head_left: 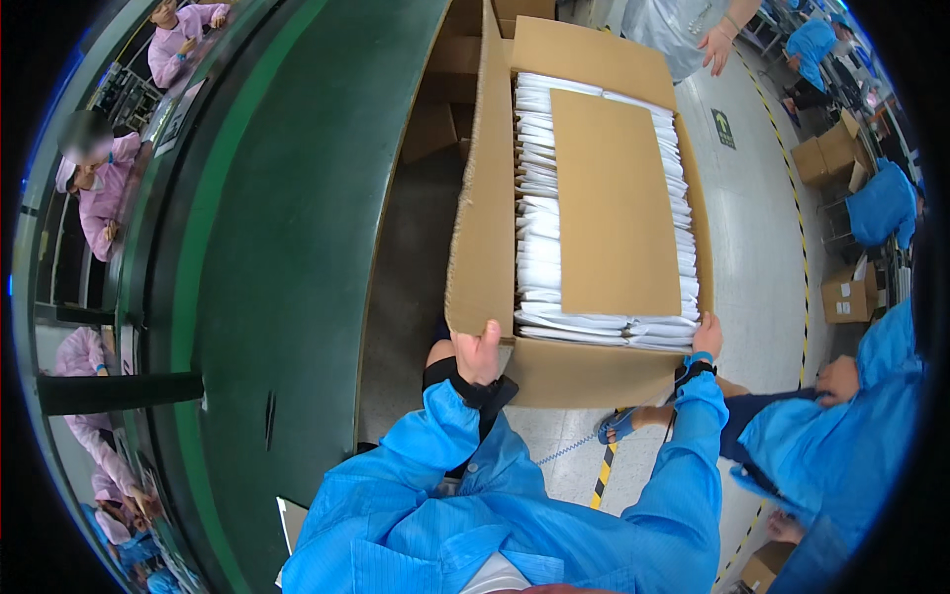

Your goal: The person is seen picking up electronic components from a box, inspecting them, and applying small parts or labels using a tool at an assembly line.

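In front of me is a large open cardboard box [584, 374], packed with rows of thin white packets [537, 247] standing on edge. A flat brown cardboard sheet [618, 203] lies on top of the packets. My left hand [478, 354] is closed on the near end of the raised left flap [482, 198], thumb up. At the box's near right corner, my right hand [708, 337] grips the edge, its fingers partly hidden. The far flap [594, 49] leans outward, and the near flap hangs down toward me.
A long green work table [287, 198] runs along my left, with people in pink [109, 188] beyond it. At the far side of the box stands a person [683, 30] in pale clothing. A co-worker in blue [841, 426] is close on my right. More cartons [831, 153] sit further right.
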{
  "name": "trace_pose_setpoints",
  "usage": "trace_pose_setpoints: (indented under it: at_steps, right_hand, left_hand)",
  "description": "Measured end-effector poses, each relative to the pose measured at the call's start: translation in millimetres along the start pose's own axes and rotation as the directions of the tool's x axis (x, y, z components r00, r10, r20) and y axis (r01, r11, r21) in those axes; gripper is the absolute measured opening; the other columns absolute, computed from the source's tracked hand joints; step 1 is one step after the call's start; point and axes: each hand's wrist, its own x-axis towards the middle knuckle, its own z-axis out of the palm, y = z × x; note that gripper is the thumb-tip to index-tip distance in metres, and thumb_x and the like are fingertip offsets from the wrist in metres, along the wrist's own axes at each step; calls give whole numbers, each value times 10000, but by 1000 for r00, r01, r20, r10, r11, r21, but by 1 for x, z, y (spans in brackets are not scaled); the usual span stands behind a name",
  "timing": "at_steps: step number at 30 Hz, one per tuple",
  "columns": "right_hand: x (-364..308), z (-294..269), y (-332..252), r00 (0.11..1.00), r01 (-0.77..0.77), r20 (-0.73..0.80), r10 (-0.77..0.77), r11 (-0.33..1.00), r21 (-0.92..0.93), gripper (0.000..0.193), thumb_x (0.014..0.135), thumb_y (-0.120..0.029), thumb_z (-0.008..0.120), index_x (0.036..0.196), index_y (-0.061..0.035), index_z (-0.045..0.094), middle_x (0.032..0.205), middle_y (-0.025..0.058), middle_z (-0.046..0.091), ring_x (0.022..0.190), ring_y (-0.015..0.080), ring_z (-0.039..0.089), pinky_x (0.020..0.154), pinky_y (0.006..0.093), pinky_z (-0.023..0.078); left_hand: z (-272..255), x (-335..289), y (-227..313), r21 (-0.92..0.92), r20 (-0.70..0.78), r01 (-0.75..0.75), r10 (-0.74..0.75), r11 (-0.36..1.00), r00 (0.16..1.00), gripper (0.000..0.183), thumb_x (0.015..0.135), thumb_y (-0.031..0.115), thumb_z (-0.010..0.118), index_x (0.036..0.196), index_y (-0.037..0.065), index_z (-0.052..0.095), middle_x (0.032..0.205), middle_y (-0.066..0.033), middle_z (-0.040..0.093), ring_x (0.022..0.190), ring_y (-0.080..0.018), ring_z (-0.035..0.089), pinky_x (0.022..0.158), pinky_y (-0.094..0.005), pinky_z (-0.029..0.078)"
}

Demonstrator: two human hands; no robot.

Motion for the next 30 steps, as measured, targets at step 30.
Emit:
trace_pose_setpoints:
  at_steps: [30]
  right_hand:
    - [64, 28, -4, 981, 190, -42, -188, 980, 63, 506, 869, -315, 473, 1241, 26, 432, 1247, 257, 458, 1180, 384, 411, 996, 399, 322]
  left_hand:
    - [-12, -8, -116, -875, 160, 436, -724, 210, 670, 520, 932, 493, 314, 1190, 54, 419, 1060, -131, 592, 872, -275, 633, 666, -423, 558]
